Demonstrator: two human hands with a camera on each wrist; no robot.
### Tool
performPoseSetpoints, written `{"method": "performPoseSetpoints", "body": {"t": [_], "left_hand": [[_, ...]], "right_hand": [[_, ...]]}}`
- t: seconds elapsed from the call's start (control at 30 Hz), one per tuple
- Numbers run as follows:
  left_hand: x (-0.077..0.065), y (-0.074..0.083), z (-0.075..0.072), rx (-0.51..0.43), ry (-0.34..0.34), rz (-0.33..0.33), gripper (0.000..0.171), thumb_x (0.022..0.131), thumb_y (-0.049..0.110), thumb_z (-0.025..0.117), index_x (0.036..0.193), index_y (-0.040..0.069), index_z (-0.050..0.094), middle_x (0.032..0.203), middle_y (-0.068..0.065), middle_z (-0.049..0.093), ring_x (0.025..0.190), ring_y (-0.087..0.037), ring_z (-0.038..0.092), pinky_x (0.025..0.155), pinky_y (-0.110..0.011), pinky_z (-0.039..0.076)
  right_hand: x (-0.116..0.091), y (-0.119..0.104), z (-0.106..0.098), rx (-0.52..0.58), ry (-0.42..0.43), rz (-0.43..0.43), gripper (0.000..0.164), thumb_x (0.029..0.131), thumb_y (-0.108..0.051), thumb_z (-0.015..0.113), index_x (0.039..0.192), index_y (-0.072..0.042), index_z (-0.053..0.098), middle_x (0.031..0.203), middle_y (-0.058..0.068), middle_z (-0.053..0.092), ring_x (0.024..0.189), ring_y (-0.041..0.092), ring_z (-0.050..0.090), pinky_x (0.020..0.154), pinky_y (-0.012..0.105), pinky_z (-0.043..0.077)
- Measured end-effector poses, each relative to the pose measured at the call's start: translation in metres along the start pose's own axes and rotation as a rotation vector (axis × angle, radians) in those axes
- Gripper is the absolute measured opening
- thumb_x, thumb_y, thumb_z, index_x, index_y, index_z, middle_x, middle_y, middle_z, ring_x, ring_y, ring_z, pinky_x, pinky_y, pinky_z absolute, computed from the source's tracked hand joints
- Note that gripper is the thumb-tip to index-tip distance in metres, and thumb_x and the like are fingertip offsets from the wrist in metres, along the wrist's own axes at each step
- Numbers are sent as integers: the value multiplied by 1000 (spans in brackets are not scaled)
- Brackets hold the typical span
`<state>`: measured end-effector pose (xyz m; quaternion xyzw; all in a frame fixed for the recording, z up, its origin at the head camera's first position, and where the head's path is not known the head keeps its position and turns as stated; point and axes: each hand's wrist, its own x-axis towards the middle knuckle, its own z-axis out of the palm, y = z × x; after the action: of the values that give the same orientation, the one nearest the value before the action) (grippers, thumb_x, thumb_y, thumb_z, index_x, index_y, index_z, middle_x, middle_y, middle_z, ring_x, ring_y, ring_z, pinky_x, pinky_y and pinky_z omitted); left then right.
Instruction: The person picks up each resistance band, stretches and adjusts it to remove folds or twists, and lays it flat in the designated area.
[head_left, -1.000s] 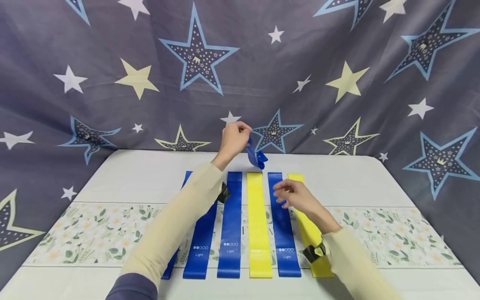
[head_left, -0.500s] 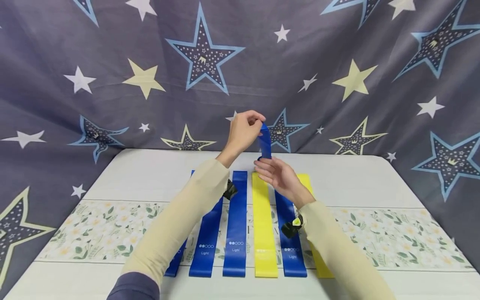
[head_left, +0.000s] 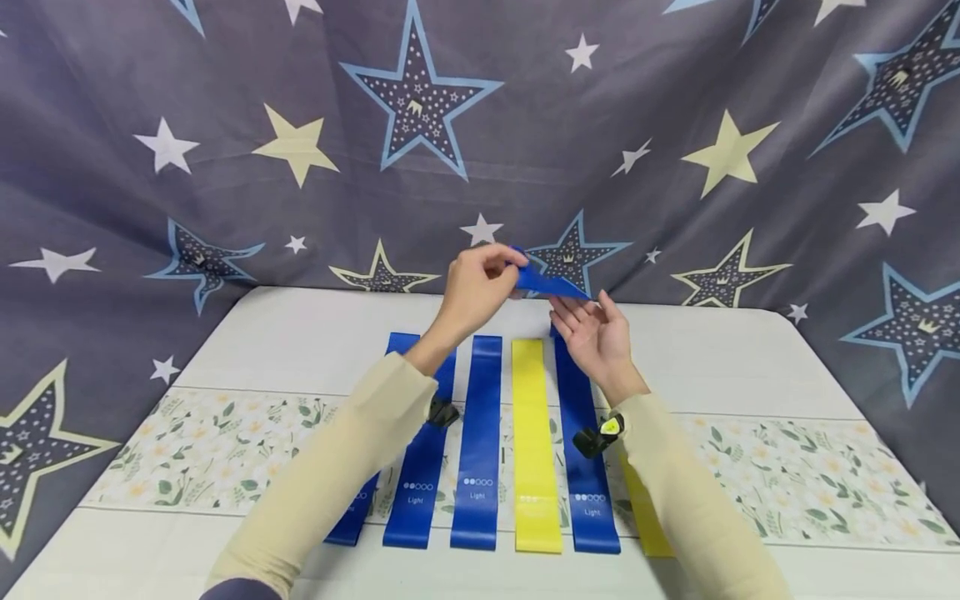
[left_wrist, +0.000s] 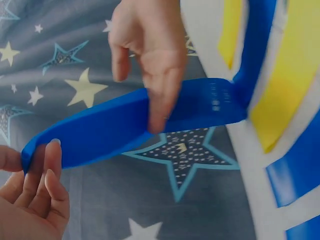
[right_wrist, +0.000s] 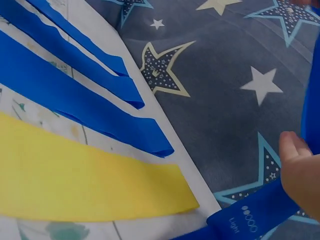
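Note:
My left hand (head_left: 480, 287) pinches one end of a blue resistance band (head_left: 551, 285) above the far table edge. The band stretches toward my right hand (head_left: 600, 337), whose fingers are extended and lie against it, palm turned up. In the left wrist view, the flat loop of the band (left_wrist: 100, 130) runs from the left fingertips past the straight right fingers, and small white print shows near its far end. The right wrist view catches the "Light" label on the band (right_wrist: 265, 210) beside part of the right hand (right_wrist: 302, 172).
Below the hands, several bands lie lengthwise in a row: blue bands (head_left: 476, 450) to the left, a yellow band (head_left: 536, 442), another blue band (head_left: 588, 467) and a yellow band (head_left: 648, 517) partly under the right forearm. A star-patterned curtain (head_left: 360, 208) hangs behind the white table (head_left: 300, 325).
The right hand has come up and left to the dangling blue band, then turned palm up against it. The band has gone from hanging down to stretching sideways between the hands.

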<state>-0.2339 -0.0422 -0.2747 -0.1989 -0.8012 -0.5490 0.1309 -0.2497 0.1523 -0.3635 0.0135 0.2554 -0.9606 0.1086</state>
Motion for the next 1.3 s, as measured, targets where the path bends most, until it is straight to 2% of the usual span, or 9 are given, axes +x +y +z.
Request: {"method": "performPoseSetpoints", "body": {"t": [0.1, 0.2, 0.4, 0.6, 0.77, 0.87, 1.03, 1.17, 1.3], "left_hand": [[-12, -8, -2, -19, -21, -31, 23, 89, 4, 56, 108, 5, 69, 61, -10, 59, 60, -21, 67, 49, -25, 44], [-22, -16, -2, -69, -45, -65, 30, 89, 3, 57, 117, 6, 65, 59, -7, 56, 61, -23, 67, 48, -24, 45], [-36, -24, -3, -187, -86, -102, 34, 88, -3, 53, 121, 4, 61, 52, -3, 46, 60, -25, 67, 50, -23, 48], [-36, -13, -6, -144, -93, -82, 22, 91, 2, 53, 105, 2, 70, 75, -11, 68, 68, -22, 70, 46, -20, 39], [-25, 7, -9, -64, -122, -20, 23, 88, 2, 55, 104, 3, 70, 86, -13, 72, 70, -16, 69, 48, -22, 36], [-18, 20, -9, -17, -144, 27, 25, 88, 0, 54, 109, 3, 68, 89, -12, 73, 73, -15, 69, 48, -22, 36], [-7, 40, -4, 78, -110, 120, 23, 94, 1, 51, 108, 2, 68, 90, -11, 73, 75, -17, 70, 45, -21, 36], [2, 54, 0, 107, -87, 170, 21, 95, 2, 51, 106, 1, 68, 90, -12, 72, 75, -17, 70, 53, -20, 48], [8, 65, 0, 145, -67, 204, 19, 94, 5, 54, 105, 2, 69, 89, -10, 73, 72, -14, 69, 59, -21, 52]], "right_hand": [[-1, -5, -3, 39, -24, -24, 49, 103, -30, 35, 64, -6, 52, 158, 8, 22, 147, 20, 17, 121, 32, 12], [-2, -11, -5, 29, -17, -39, 46, 103, -26, 36, 65, -6, 52, 152, 10, 33, 147, 19, 19, 120, 31, 13], [-6, -23, -2, -259, 85, 10, 18, 103, -18, 36, 109, -7, 49, 107, 2, 63, 116, 14, 56, 116, 29, 25], [-6, -31, 2, -475, 209, 139, 7, 100, -6, 40, 103, -7, 47, 83, 1, 70, 80, 12, 69, 106, 35, 33], [-7, -34, 4, -557, 207, 214, 29, 102, -14, 36, 129, -4, 42, 87, 2, 73, 85, 14, 70, 104, 36, 36], [-8, -37, 4, -643, 187, 245, 46, 103, -17, 27, 146, -2, 29, 105, 6, 71, 92, 15, 69, 101, 35, 40], [-12, -37, 6, -874, 178, 280, 52, 99, -12, 19, 147, 5, 23, 142, 20, 45, 105, 20, 66, 95, 31, 51], [-16, -27, 12, -1180, 171, 256, 47, 100, -12, 30, 144, 6, 30, 141, 23, 47, 115, 27, 61, 94, 32, 51], [-23, -12, 20, -1448, 169, 123, 51, 94, -17, 55, 137, 5, 37, 133, 25, 52, 120, 34, 55, 99, 42, 47]]}}
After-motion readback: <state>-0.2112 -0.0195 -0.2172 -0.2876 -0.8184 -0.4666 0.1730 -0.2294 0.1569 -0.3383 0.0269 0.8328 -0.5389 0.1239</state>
